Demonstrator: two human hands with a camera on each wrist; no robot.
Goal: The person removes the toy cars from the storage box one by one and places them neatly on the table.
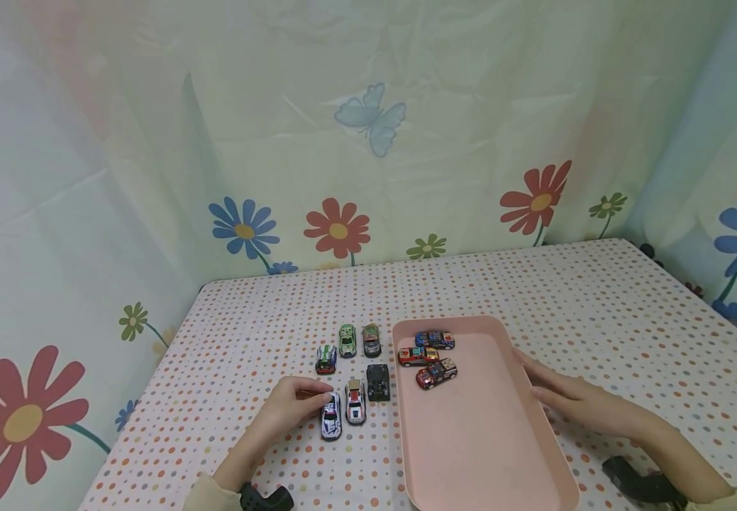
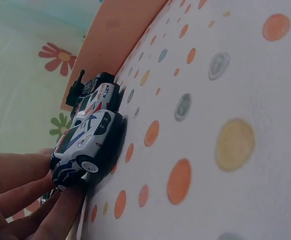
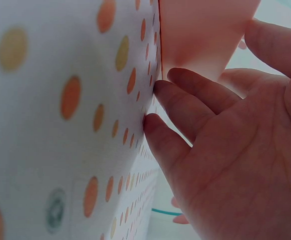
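Note:
A white toy car (image 1: 331, 417) with dark blue markings lies at the left of the tray. My left hand (image 1: 294, 403) pinches the far end of this car between thumb and fingers; the left wrist view shows the grip on the white toy car (image 2: 88, 140) close up. Beside it stands a white-and-red toy car (image 1: 355, 403), then a black toy vehicle (image 1: 377, 383). My right hand (image 1: 566, 394) rests at the right wall of the pink tray (image 1: 550, 440), thumb near the rim. Its extended fingers (image 3: 188, 107) reach along the tray's outside in the right wrist view.
Three toy cars, one of them red (image 1: 418, 356), sit in the tray's far left corner. Behind the pinched car are two green toy cars (image 1: 347, 341) (image 1: 371, 341) and a green-and-blue one (image 1: 326, 360). A dotted cloth (image 1: 279, 312) covers the table; a flowered curtain (image 1: 445, 142) hangs behind.

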